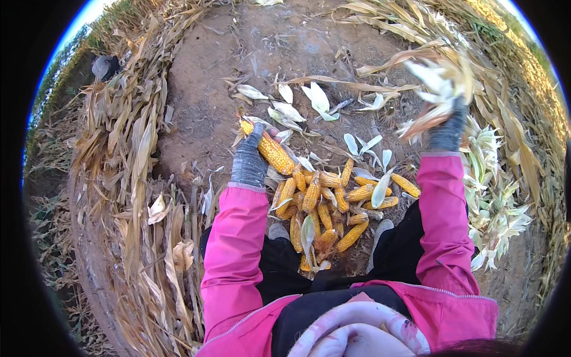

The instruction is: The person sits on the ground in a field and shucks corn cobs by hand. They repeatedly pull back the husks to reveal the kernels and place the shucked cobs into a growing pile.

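My left hand, in a grey glove, is closed around a bare yellow ear of corn above the left side of a pile. My right hand, also gloved in grey, is raised at the right with a blurred bunch of pale corn husks in its grip. Between my feet lies a pile of husked corn ears, several with brown or damaged patches. A few loose husk leaves rest on that pile.
Loose husks are scattered on the bare soil ahead. A heap of stripped husks lies at my right. Dry corn stalks are banked along the left, more along the right. A grey object sits at the far left.
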A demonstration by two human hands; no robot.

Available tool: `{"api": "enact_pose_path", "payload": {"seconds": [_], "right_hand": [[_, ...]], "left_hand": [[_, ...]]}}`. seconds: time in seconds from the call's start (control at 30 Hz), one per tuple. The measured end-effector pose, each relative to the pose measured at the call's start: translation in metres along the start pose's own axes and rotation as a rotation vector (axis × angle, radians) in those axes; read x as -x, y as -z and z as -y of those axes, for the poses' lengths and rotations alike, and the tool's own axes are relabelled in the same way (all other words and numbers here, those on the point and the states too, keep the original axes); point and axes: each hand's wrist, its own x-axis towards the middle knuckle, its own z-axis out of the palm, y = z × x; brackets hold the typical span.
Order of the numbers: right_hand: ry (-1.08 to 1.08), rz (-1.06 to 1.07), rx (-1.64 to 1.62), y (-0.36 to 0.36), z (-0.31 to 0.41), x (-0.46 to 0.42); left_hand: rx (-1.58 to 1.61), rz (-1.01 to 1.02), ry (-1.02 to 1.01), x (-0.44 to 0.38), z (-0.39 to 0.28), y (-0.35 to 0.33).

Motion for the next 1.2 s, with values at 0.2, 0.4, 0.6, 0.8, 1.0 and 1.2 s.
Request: {"api": "enact_pose_path", "payload": {"seconds": [0.2, 0.4, 0.6, 0.8, 1.0, 1.2], "right_hand": [[-0.068, -0.537, -0.029, 0.062, 0.087, -0.032], [-0.24, 0.214, 0.327, 0.026, 0.031, -0.008], [-0.203, 0.263, 0.729, -0.003, 0.015, 0.012], [-0.154, 0.278, 0.859, -0.015, 0.01, 0.027], [-0.256, 0.336, 1.144, -0.027, -0.007, 0.046], [-0.253, 0.633, 1.475, -0.031, -0.031, 0.04]], "left_hand": [[-0.431, -0.047, 0.089, -0.031, 0.05, 0.019], [-1.49, 0.215, -0.053, -0.054, 0.126, 0.039], [-1.671, 0.276, 0.156, -0.082, 0.153, 0.079], [-1.828, 0.009, -0.051, -0.155, 0.149, 0.066], [-2.199, 0.109, -0.219, -0.239, 0.187, 0.069], [-2.41, 0.224, -0.369, -0.307, 0.237, 0.094]]}}
